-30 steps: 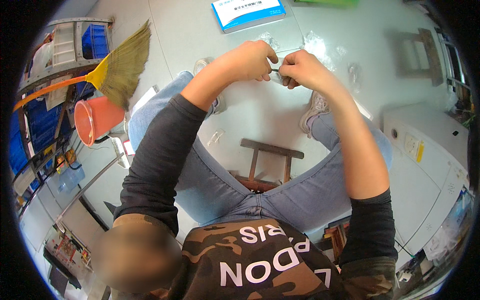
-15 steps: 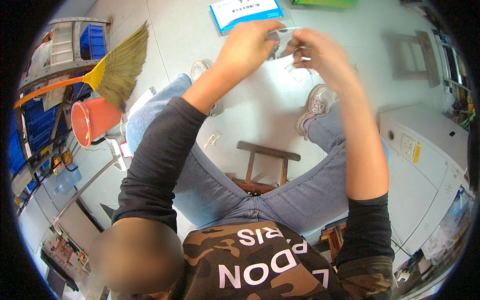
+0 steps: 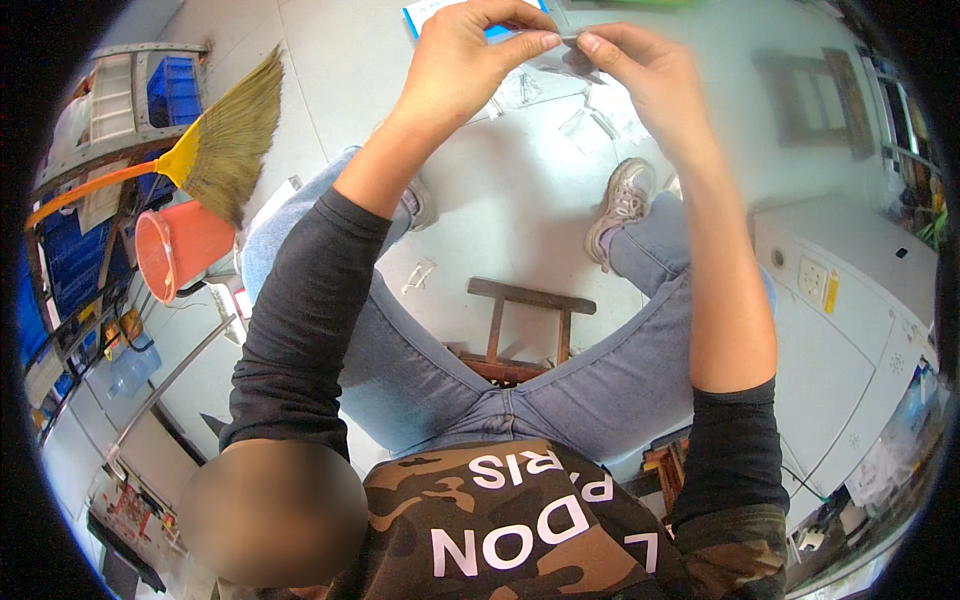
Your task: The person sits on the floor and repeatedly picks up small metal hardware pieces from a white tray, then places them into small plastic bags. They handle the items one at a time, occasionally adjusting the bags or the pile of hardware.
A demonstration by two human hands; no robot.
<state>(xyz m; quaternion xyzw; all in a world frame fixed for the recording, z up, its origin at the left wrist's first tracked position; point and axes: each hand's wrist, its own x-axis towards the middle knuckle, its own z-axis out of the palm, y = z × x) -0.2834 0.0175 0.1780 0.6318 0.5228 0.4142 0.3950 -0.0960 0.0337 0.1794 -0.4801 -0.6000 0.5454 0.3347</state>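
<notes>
My left hand (image 3: 465, 65) and my right hand (image 3: 655, 85) are raised at the far side, thumbs close together. Between them they pinch the upper edge of a small clear plastic bag (image 3: 568, 62); its contents cannot be made out. Beneath the hands, small clear packaging (image 3: 520, 90) and pale flat pieces (image 3: 588, 130) lie on the floor. A blue and white box (image 3: 420, 12) shows behind my left hand, partly covered by it.
A dark wooden stool (image 3: 530, 294) is between my legs, near a small white part (image 3: 418, 275). At left are a broom (image 3: 240, 140), an orange bucket (image 3: 182, 245) and a shelf with a blue crate (image 3: 180, 88). A white cabinet (image 3: 840, 285) stands at right.
My hands have come closer together, with both thumbs now meeting at the bag's edge. The box sits higher in view, and more pale pieces on the floor are uncovered.
</notes>
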